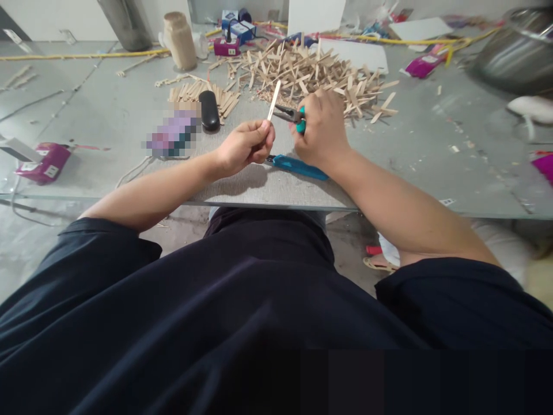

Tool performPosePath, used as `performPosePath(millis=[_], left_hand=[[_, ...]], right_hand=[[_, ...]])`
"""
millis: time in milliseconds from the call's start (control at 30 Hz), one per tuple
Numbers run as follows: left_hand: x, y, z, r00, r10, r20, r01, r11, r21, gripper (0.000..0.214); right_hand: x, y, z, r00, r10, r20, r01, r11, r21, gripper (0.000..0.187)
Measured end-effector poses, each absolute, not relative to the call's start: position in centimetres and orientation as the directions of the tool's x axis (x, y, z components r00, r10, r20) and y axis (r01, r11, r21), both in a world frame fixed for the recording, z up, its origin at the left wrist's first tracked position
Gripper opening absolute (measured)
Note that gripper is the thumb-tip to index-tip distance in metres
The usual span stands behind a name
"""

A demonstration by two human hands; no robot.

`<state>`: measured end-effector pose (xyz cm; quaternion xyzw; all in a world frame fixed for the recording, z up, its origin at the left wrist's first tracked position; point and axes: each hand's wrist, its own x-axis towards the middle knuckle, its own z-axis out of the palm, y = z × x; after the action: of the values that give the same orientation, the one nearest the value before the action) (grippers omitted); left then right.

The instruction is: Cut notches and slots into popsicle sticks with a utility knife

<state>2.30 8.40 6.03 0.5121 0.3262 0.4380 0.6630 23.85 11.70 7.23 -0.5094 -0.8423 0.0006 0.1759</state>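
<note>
Pinched in my left hand [246, 148] is a flat wooden craft stick [274, 99], its free end pointing up and away. My right hand [320, 128] is wrapped round pliers [301, 118] with teal handles and dark jaws. The jaws point left and come close to the stick; whether they touch it I cannot tell. Below both hands lies a blue-handled tool [300, 167], its dark tip partly hidden by my left hand. Beyond my hands spreads a large heap of loose craft sticks [298, 69].
A smaller pile of sticks [227, 104] lies left of the heap, beside a black oblong case [209, 110]. A jar [179, 43] stands at the back. Purple power adapters [45, 162] rest at left. A metal pot [518, 52] stands far right. The table's front edge [276, 206] runs before me.
</note>
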Motion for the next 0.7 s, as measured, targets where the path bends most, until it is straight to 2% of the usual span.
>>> performPosePath(millis=[133, 167, 333, 533, 700], left_hand=[[2.5, 8.2, 5.6, 0.422, 0.906, 0.035, -0.294, 0.099, 0.951, 0.056], [2.5, 8.2, 5.4, 0.43, 0.902, 0.043, -0.302, 0.099, 0.948, 0.055], [2.4, 8.3, 5.1, 0.41, 0.909, 0.077, -0.288, 0.049, 0.956, 0.053], [2.5, 8.9, 4.8, 0.3, 0.936, 0.185, -0.212, -0.123, 0.969, 0.057], [2.1, 9.7, 4.2, 0.281, 0.936, 0.211, -0.192, -0.161, 0.968, 0.053]], right_hand=[[23.8, 13.3, 5.2, -0.462, 0.813, 0.355, 0.819, 0.545, -0.182, 0.05], [23.8, 13.7, 4.7, -0.414, 0.824, 0.387, 0.84, 0.509, -0.186, 0.044], [24.2, 15.1, 3.1, -0.433, 0.816, 0.382, 0.826, 0.529, -0.193, 0.029], [24.6, 15.3, 3.2, -0.446, 0.778, 0.444, 0.796, 0.571, -0.201, 0.031], [24.9, 15.6, 3.7, -0.504, 0.743, 0.441, 0.728, 0.64, -0.246, 0.038]])
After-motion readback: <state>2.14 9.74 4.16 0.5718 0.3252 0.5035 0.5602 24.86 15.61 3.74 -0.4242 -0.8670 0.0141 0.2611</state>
